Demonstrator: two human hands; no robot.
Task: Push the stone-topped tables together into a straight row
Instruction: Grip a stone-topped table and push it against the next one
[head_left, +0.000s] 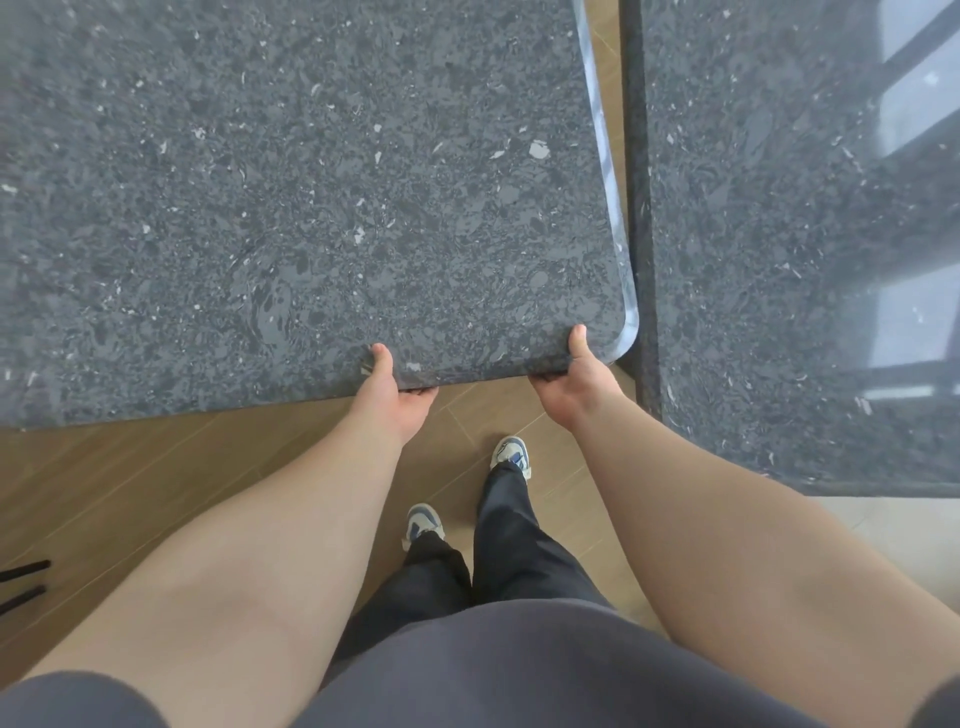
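Observation:
A dark speckled stone-topped table (291, 197) fills the upper left, its near edge slanting and its rounded corner at the lower right. My left hand (397, 387) grips that near edge, thumb on top and fingers under the slab. Close to the corner my right hand (571, 379) grips the same edge the same way. A second stone-topped table (769, 249) stands to the right. A narrow gap of floor, wider toward the far end, separates the two tops; near the corner they almost meet.
Wooden plank floor (156, 467) lies below the near edge, with my two feet in blue-and-white shoes (511, 454) on it. Two thin black legs (23, 582) poke in at the left edge. Pale tile (893, 525) shows at the lower right.

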